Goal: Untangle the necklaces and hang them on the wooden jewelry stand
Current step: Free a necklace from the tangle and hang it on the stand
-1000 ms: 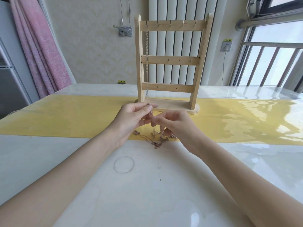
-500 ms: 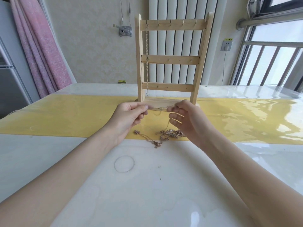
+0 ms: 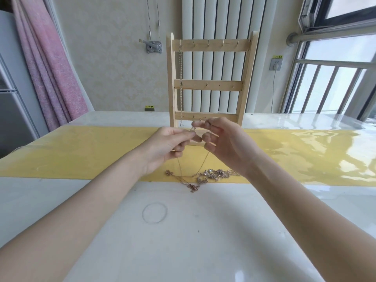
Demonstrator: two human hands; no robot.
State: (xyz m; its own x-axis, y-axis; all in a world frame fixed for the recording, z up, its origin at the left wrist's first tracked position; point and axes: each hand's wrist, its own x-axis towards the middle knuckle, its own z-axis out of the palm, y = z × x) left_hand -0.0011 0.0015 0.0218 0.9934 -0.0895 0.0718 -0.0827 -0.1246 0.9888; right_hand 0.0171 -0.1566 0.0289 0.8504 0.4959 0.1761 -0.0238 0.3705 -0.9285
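Glossy white counter [image 3: 203,241] with a yellow runner [image 3: 81,151] across it fills the view, and a radiator [image 3: 219,21], a pink curtain [image 3: 46,68] and a barred window [image 3: 333,86] stand behind. Just above the runner, the left hand [image 3: 168,148] has its thumb and forefinger pinched on a thin gold chain [image 3: 203,163], the other fingers curled under. Close beside it, the right hand [image 3: 221,141] pinches the same chain near its upper end between thumb and forefinger, the remaining fingers loosely bent. From both hands the chain runs down in two strands to a tangle of necklaces [image 3: 211,175] lying on the front edge of the runner; one strand trails onto the white surface and ends in a small knot. Behind the hands stands the wooden jewelry stand [image 3: 211,84], upright, with three rails of hooks. One silver chain [image 3: 180,84] already hangs from the leftmost top hook, down past the lowest rail; the other hooks look bare. So one necklace seems done, a second is being worked free and is not yet clear of the pile, and how many remain knotted there cannot be counted
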